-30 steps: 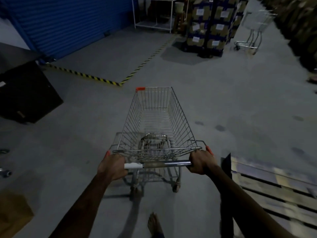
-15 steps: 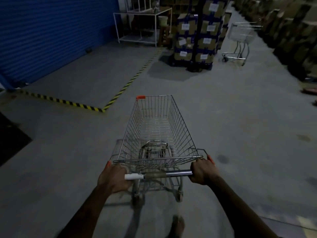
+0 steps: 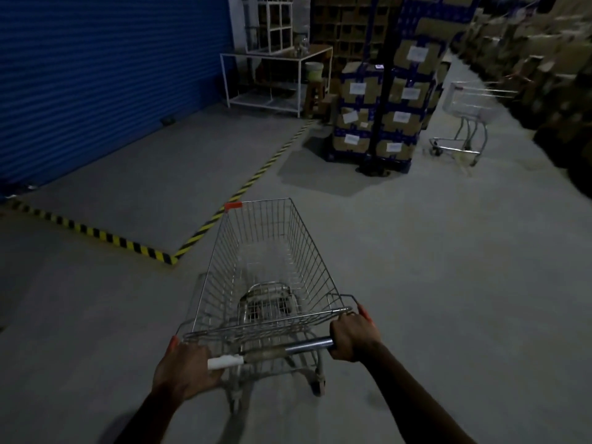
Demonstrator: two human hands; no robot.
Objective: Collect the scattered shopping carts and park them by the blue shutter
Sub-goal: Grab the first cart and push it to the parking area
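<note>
A silver wire shopping cart [image 3: 266,270] with an orange front corner tag stands on the concrete floor straight ahead of me. My left hand [image 3: 185,368] grips the left end of its handle bar [image 3: 288,350], and my right hand [image 3: 352,334] grips the right end. The basket holds nothing. The blue shutter [image 3: 105,81] fills the upper left. A second cart [image 3: 464,123] stands far off at the upper right, in the aisle beside stacked boxes.
Yellow-black floor tape [image 3: 121,241] marks a bay in front of the shutter, its corner just left of the cart. A pallet of labelled boxes [image 3: 381,113] and a white metal table [image 3: 272,81] stand ahead. Box stacks [image 3: 551,78] line the right side.
The cart and I have rolled forward and swung right. The dark object on the left and the wooden pallet at right have left view; the shutter, boxes and far cart appear nearer.
</note>
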